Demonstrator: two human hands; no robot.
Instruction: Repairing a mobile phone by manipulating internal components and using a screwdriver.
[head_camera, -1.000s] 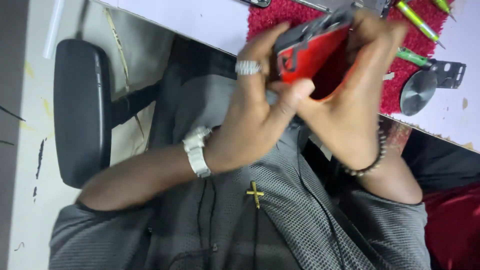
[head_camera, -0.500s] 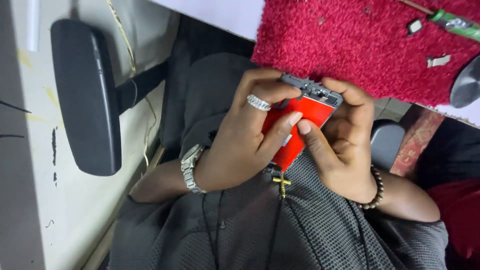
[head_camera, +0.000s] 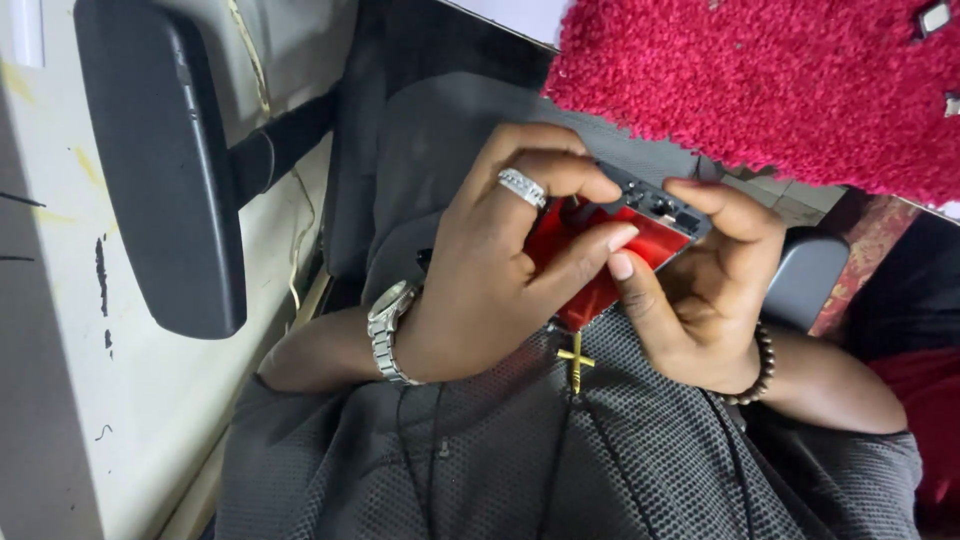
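Observation:
Both of my hands hold a flat red phone part (head_camera: 645, 240) with a dark grey top edge, close above my chest. My left hand (head_camera: 500, 270), with a silver ring and a metal wristwatch, wraps over its left side, the thumb lying across the red face. My right hand (head_camera: 700, 295), with a bead bracelet, cups it from the right, its thumb tip meeting the left thumb. Much of the part is hidden by my fingers. A gold cross pendant (head_camera: 576, 360) hangs just below it on my grey shirt.
A red fuzzy mat (head_camera: 780, 90) lies on the white table edge (head_camera: 510, 15) at the upper right, with small metal bits (head_camera: 935, 18) on it. A black chair armrest (head_camera: 160, 170) stands at the left over a pale floor.
My hands have brought the red part down from over the mat to just above my chest. The tools on the table have slipped out of view.

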